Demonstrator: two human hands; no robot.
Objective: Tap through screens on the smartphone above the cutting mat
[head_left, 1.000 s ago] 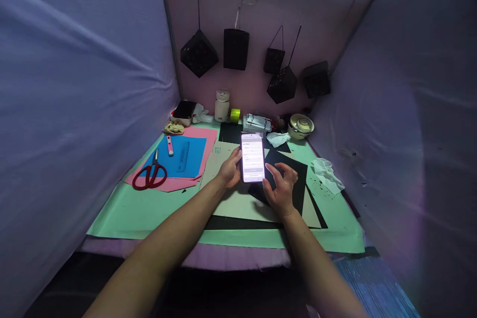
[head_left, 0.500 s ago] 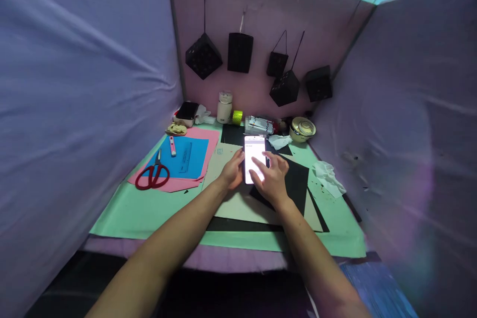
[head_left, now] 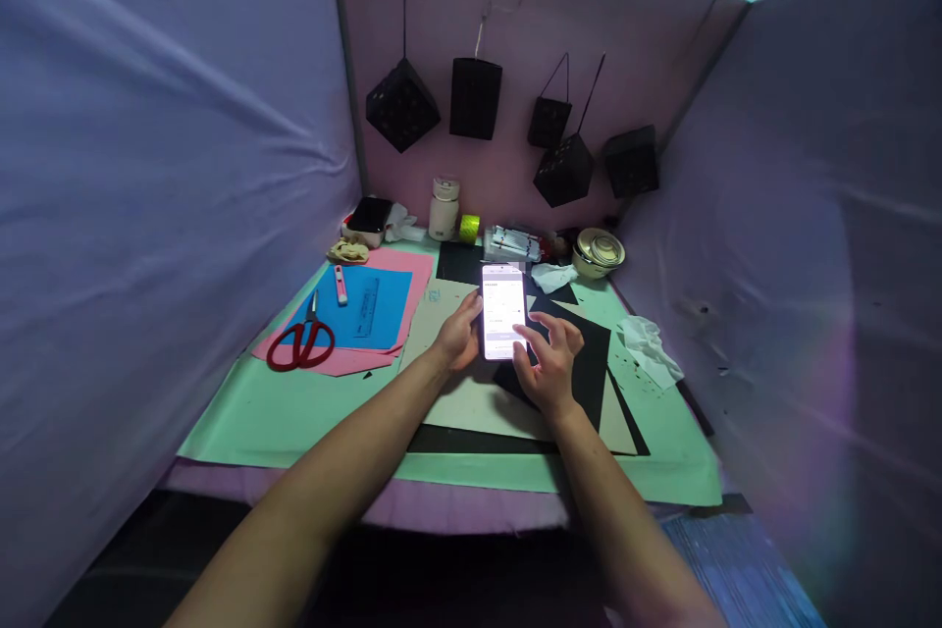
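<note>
A smartphone (head_left: 503, 309) with a bright, lit screen is held upright above the table by my left hand (head_left: 462, 332), which grips its left edge. My right hand (head_left: 550, 353) hovers at the screen's lower right, fingers spread, the index fingertip at or just over the glass. Whether it touches I cannot tell. Beneath both hands lie a beige board (head_left: 471, 407) and black card sheets (head_left: 578, 368). To the left, red-handled scissors (head_left: 300, 345) and a pink utility knife (head_left: 340, 285) rest on blue paper (head_left: 390, 314) over pink sheets (head_left: 408, 263).
Along the back stand a white bottle (head_left: 444, 211), a yellow tape roll (head_left: 469, 229) and a round lidded pot (head_left: 598, 253). Crumpled tissue (head_left: 652, 351) lies at right. Black paper boxes (head_left: 402, 106) hang on the back wall. Purple cloth (head_left: 169, 167) encloses the sides.
My right hand has shifted slightly right and down, off the middle of the screen. The phone's display has changed to a page with more content. My left hand keeps its hold.
</note>
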